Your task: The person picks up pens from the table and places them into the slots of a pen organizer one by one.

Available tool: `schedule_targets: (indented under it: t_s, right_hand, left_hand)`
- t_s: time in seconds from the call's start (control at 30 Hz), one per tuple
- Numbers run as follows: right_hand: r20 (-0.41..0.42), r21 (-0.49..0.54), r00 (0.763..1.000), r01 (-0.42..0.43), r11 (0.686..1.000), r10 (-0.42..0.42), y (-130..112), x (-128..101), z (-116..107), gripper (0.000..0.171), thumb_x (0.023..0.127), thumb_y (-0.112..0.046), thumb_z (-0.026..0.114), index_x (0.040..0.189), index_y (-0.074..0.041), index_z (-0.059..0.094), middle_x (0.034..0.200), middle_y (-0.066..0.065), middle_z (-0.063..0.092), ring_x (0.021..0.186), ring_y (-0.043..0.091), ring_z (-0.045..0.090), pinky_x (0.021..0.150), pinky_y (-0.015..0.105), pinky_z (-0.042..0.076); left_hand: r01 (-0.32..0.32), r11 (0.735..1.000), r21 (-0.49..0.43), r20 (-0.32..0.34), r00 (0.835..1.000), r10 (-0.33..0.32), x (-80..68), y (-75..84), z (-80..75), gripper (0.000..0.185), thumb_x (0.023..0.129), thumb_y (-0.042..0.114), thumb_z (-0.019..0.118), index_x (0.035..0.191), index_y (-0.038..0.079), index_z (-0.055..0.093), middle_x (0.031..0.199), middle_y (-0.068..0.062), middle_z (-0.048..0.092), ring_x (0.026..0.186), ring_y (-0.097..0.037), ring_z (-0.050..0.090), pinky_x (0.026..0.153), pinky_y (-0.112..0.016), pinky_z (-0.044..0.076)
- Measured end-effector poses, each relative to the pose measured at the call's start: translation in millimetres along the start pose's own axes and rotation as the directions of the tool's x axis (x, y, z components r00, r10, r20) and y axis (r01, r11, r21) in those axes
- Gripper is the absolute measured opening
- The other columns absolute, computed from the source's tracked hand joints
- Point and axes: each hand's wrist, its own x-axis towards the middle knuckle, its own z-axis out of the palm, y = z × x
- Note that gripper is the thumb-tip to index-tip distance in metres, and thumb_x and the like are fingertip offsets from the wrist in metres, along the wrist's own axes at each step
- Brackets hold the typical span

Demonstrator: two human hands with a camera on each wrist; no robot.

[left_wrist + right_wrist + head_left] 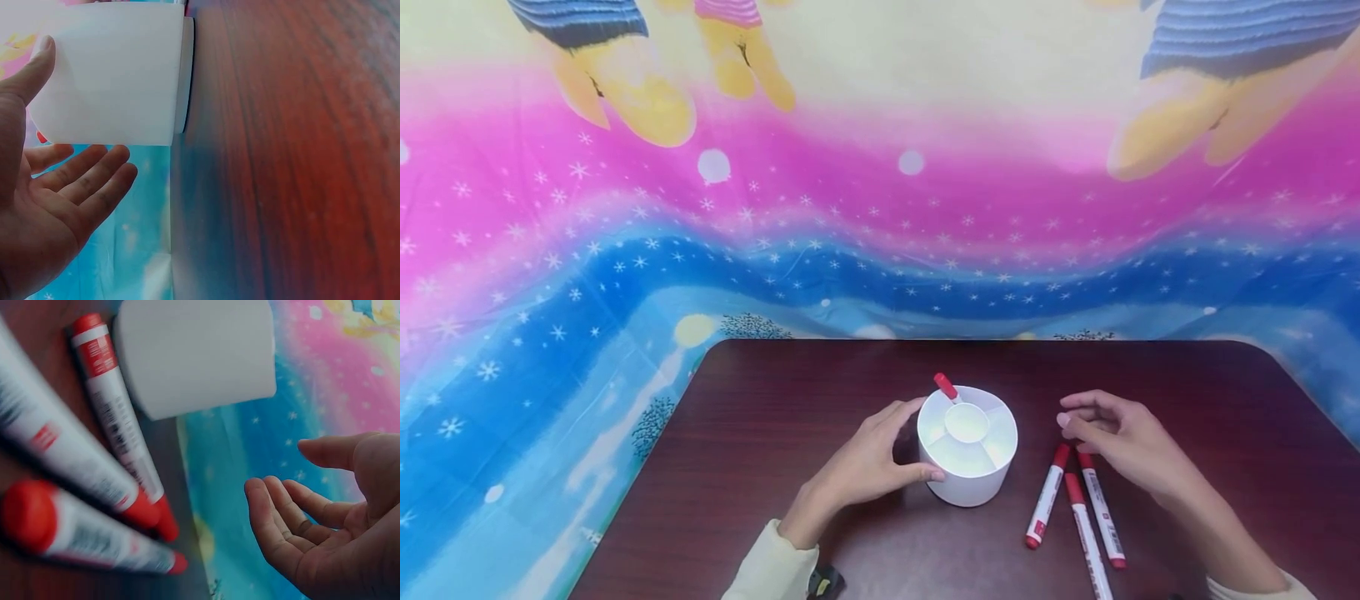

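White plastic pen holder (967, 467) sits pretty much dead centre on the dark wood worktop (775, 400), round with divided compartments and a small cup in the middle. One red-capped marker (947, 387) already stands in a compartment at the far side of the holder, cap up.

Left hand (868, 467) is cupped against the left wall of the holder, thumb on the near side and fingers round the far side. The grip is wide and loose, more of a steadying touch than a squeeze; in the left wrist view the fingers (94, 178) look nearly straight.

Right hand (1123, 446) hovers to the right of the holder, holding nothing, fingers softly curled and a relaxed open grip. Three more red markers (1078, 508) lie flat on the worktop just right of the holder, under and in front of that hand, caps pointing toward the far edge.

My take on doing this bit well: keep the left hand bracing the holder so it doesn't skate or tip, pinch one marker near its middle instead of raking all three, and tilt it upright before lowering it into a free compartment. The markers lie close together, so nudging a neighbour and rolling it away looks like the main risk.
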Motion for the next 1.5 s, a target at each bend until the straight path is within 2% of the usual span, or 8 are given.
schedule_targets:
  t_s: [0.2,0.53,0.73,1.17,1.5]
  right_hand:
    - [0.017,-0.015,0.997,-0.073,0.997,0.074,17.0,-7.4,-1.9,0.051,0.105,-0.027,0.072,0.141,0.007,0.059,0.121,0.021,0.076,0.093,0.017,0.079,0.079,0.030,0.066]
    - [0.005,-0.121,0.995,-0.103,0.987,0.105,41.1,-14.9,-6.5,0.050,0.106,-0.029,0.071,0.139,0.007,0.062,0.121,0.017,0.077,0.092,0.007,0.075,0.074,0.026,0.063]
    - [0.030,-0.176,0.989,-0.135,0.975,0.142,49.5,-17.4,-11.1,0.053,0.104,-0.031,0.073,0.140,0.007,0.061,0.115,0.014,0.078,0.090,0.008,0.075,0.072,0.026,0.063]
    - [0.070,-0.137,0.962,-0.254,0.957,0.265,59.6,-19.5,-4.0,0.055,0.099,-0.021,0.079,0.141,0.008,0.059,0.112,0.010,0.075,0.094,0.016,0.073,0.070,0.032,0.066]
    - [0.074,-0.120,0.963,-0.249,0.961,0.259,62.5,-19.8,-2.4,0.059,0.095,-0.023,0.083,0.140,0.008,0.060,0.112,0.009,0.076,0.091,0.014,0.074,0.070,0.033,0.066]
  left_hand:
    - [0.006,1.000,-0.011,-0.001,1.000,-0.006,-0.7,-0.6,-0.5,0.096,0.083,0.054,0.090,0.164,0.034,0.041,0.149,0.008,0.060,0.139,-0.015,0.056,0.119,-0.051,0.050]
    - [0.001,1.000,-0.005,0.002,1.000,-0.001,0.0,-0.5,-0.3,0.096,0.084,0.056,0.089,0.164,0.035,0.041,0.147,0.009,0.061,0.137,-0.015,0.057,0.117,-0.050,0.051]
    - [-0.007,1.000,-0.003,-0.003,1.000,0.007,1.0,-1.5,0.5,0.096,0.083,0.056,0.090,0.164,0.036,0.041,0.145,0.009,0.061,0.136,-0.013,0.058,0.117,-0.049,0.051]
    - [0.005,1.000,0.005,-0.002,1.000,-0.005,0.1,-1.1,0.4,0.097,0.083,0.057,0.089,0.164,0.033,0.042,0.149,0.008,0.060,0.139,-0.015,0.057,0.118,-0.050,0.051]
    - [-0.002,1.000,-0.001,0.002,1.000,0.002,0.9,-1.3,0.0,0.096,0.084,0.055,0.090,0.164,0.032,0.042,0.150,0.008,0.060,0.139,-0.014,0.057,0.118,-0.049,0.051]
